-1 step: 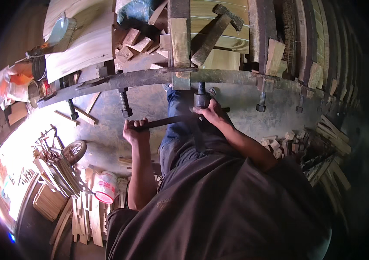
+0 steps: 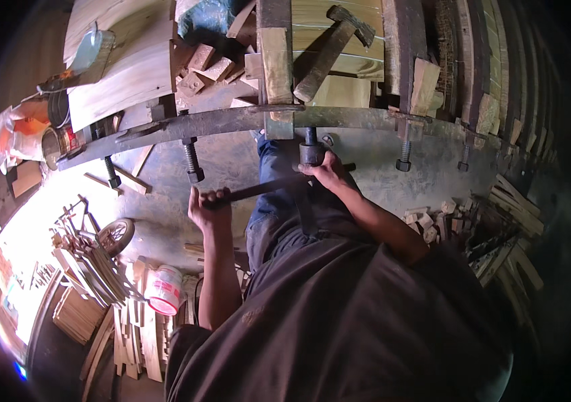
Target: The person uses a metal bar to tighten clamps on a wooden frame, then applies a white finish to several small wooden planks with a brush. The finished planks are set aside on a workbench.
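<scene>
My upper garment [image 2: 346, 315] is a loose, dark grey-brown shirt, creased in long folds. A small, faded marking [image 2: 253, 315] sits on its front. The left sleeve [image 2: 183, 348] is short, matches the body fabric and leaves the forearm [image 2: 218, 281] bare. My trousers [image 2: 268, 164] are blue, with paler areas.

The person's left forearm [image 2: 218, 281] rises nearly upright, and the left hand [image 2: 210, 206] is closed in a fist, thumb pointing forward. The right forearm [image 2: 382, 220] slants inward from the right, its hand [image 2: 327, 172] farther forward, fingers bent and thumb stretched leftward.
</scene>
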Motion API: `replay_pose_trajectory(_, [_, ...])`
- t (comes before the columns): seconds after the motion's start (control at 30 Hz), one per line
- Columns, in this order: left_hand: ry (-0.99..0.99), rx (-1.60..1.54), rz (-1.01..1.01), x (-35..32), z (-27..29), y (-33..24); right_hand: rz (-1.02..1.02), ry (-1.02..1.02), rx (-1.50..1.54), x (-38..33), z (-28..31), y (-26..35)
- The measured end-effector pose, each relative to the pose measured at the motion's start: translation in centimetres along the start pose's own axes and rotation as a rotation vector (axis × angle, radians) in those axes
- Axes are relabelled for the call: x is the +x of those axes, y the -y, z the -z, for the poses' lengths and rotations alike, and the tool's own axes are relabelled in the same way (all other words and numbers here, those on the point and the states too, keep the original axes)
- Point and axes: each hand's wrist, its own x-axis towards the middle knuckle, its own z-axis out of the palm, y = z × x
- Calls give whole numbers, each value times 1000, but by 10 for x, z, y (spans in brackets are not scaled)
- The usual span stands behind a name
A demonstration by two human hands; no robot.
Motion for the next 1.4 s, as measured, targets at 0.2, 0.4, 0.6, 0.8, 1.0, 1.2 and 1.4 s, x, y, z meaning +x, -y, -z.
replay_pose_trajectory(0.2, [-187,-16,-52,-29,-16,9,366,-338,-412,-37,2,43])
replay_pose_trajectory(0.4, [-174,18,-87,-20,-9,19,820,525,-437,-29,-88,91])
replay_pose_trajectory(0.6, [-73,36,-170,-18,4,15,590,796,-642,-31,-102,119])
replay_pose_trajectory(0.8, [-73,93,-306,-65,-30,27,728,761,-618,-30,-112,102])
replay_pose_trajectory(1.0, [-68,104,-204,-42,-5,14,652,781,-522,-37,-82,103])
replay_pose_trajectory(1.2, [-108,354,-238,-45,-18,22,955,156,-93,-28,-16,3])
replay_pose_trajectory(1.4, [51,484,-227,-26,-4,6,49,21,157,-30,-22,-133])
